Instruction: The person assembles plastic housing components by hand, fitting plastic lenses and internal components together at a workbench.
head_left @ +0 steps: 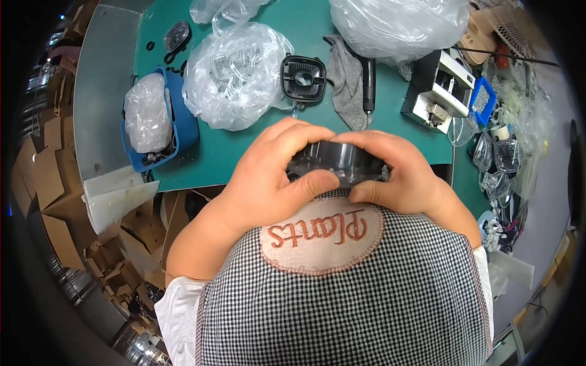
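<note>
Close against my checked apron, both hands grip a glossy black plastic part (337, 157), rounded with a see-through lower rim. My left hand (279, 163) wraps its left side, thumb in front and fingers over the far edge. On the other side my right hand (398, 166) holds it the same way, its thumb near the left one. The underside of the part is hidden. Just beyond my left fingers lies a black square-framed plastic piece (303, 79) with a round centre. A grey cloth (349, 85) and a black electric screwdriver (368, 85) lie beyond my right hand.
On the green table (213, 160) stand a clear bag of tubing-like parts (235, 73), a blue bin (183, 122) holding a bag, and a large plastic bag (400, 27). A white-and-black screw feeder (441, 91) and a small blue tray (484, 100) are at right. Cardboard boxes (55, 158) crowd the left.
</note>
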A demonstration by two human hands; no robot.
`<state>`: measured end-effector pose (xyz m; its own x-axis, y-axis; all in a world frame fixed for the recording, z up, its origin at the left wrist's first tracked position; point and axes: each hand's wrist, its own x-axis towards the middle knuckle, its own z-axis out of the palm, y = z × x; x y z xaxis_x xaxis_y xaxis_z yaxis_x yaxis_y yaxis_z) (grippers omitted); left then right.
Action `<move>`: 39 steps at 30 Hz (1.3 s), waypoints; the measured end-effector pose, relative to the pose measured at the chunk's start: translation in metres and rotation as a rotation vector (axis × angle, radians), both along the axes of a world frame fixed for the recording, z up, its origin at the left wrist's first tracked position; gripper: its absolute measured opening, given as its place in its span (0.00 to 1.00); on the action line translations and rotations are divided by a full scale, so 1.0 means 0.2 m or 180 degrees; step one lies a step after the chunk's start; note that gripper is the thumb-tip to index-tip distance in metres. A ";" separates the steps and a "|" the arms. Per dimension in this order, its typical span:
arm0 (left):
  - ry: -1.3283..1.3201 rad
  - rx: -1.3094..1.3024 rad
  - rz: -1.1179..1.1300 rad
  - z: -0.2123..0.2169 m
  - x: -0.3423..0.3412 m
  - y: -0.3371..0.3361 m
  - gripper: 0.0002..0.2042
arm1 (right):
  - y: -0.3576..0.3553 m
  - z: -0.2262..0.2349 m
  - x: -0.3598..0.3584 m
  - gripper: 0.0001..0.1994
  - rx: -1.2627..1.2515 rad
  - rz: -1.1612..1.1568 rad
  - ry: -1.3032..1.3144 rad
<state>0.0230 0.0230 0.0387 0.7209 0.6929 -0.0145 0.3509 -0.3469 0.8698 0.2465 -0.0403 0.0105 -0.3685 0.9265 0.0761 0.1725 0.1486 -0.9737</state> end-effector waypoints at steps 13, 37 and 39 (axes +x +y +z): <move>-0.0158 0.0056 0.0303 -0.01 0.00 -0.07 0.20 | -0.02 -0.01 -0.04 0.23 -0.0147 -0.0164 0.0371; -0.1062 -0.1211 0.0461 -0.12 -0.01 -0.01 0.29 | 0.01 -0.09 0.01 0.32 -0.0044 -0.0474 0.0063; -0.0936 -0.1307 0.0494 -0.12 -0.02 -0.02 0.28 | 0.01 -0.09 0.01 0.31 -0.0114 -0.0508 0.0205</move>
